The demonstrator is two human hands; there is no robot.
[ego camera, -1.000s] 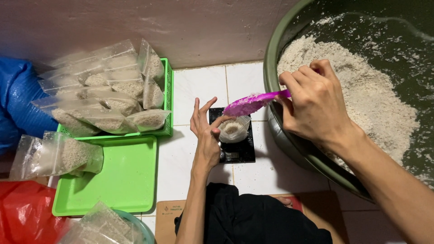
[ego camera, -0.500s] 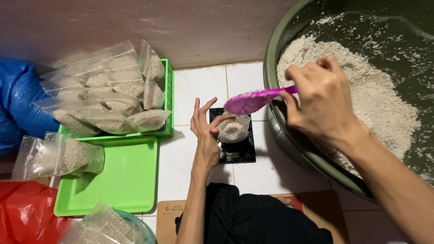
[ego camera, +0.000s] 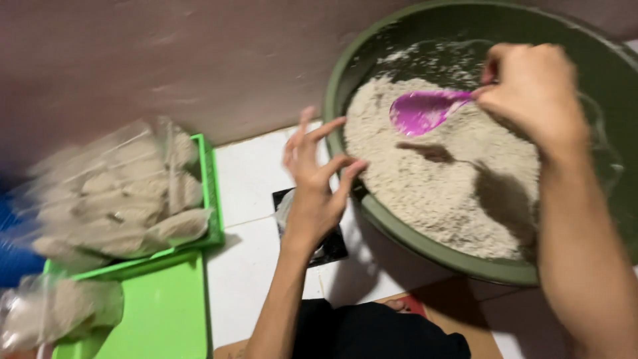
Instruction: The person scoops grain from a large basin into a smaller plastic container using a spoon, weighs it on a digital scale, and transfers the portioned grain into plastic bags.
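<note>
— Step? Scooping: right hand pinched on pink scoop, just over grain in green basin.
— Left hand? Splayed, empty, probably over a small bag, blurred. Next: level carry leftward.

light: dim, warm, apparently from above | shadows: scoop and right hand shade the meal | blur: heavy motion smear, worst on left-side bags

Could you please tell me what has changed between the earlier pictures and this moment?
The right hand has carried the pink scoop from above the small bag on the black scale back over the pale grain in the green basin. It keeps its grip on the scoop. The left hand stays at the scale, fingers spread; the filled bags remain on the green tray.
</note>
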